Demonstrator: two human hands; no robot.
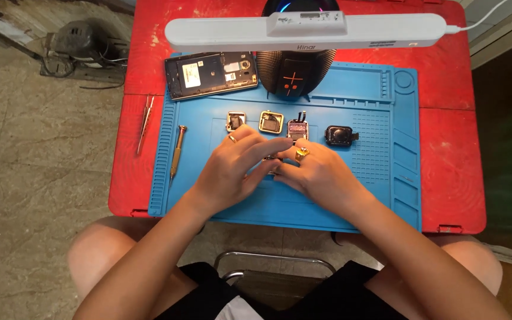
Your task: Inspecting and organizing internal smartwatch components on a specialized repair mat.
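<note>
Hands meet mid-mat: your left hand (232, 169) and right hand (318, 175) pinch a small gold part (272, 161) together. Four small square parts (291, 127) wait just beyond, with the slim brown-handled screwdriver (177, 151) untouched at left.

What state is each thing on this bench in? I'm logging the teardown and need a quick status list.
Phone: back cover off, insides exposed.
Lamp bar: over the mat; lit or not, unclear.
Screwdriver: lying flat, untouched.
Tweezers: lying on the red table.
Small part: mostly hidden between both hands.
Left hand: pinching the part.
Right hand: pinching the part.
</note>
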